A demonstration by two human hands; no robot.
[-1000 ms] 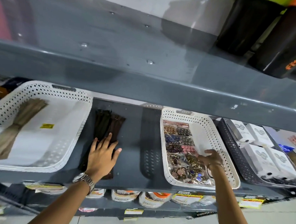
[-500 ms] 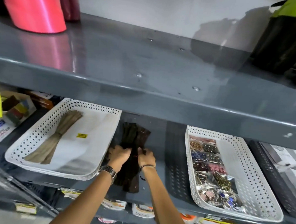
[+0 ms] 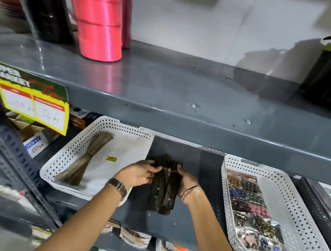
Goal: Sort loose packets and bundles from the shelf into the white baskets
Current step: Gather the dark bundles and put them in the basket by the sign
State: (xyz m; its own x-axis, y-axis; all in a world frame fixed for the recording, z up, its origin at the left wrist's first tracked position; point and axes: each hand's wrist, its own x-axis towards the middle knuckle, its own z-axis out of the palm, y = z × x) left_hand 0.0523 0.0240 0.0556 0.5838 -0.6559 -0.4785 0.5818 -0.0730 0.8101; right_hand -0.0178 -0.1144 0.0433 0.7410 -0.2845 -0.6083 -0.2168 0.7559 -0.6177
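Note:
A dark brown bundle [image 3: 163,191] tied with a red band lies on the grey shelf [image 3: 202,183] between two white baskets. My left hand [image 3: 140,174] grips its left side and my right hand [image 3: 185,179] grips its right side at the band. The left white basket [image 3: 66,159] holds a tan bundle [image 3: 84,160] and a white sheet with a yellow sticker. The right white basket [image 3: 293,208] holds several packets of coloured beads [image 3: 250,201].
The upper shelf's edge [image 3: 198,115] overhangs the work area. Pink ribbon rolls [image 3: 97,27] and dark rolls stand on it. A yellow price tag [image 3: 33,105] hangs at left, above boxes. A dark basket [image 3: 319,198] sits at far right. Packets fill the shelf below.
My right hand left the bead basket and joined my left hand on the dark bundle. Both hands now grip it more tightly and it looks slightly raised. The view shifted left and up.

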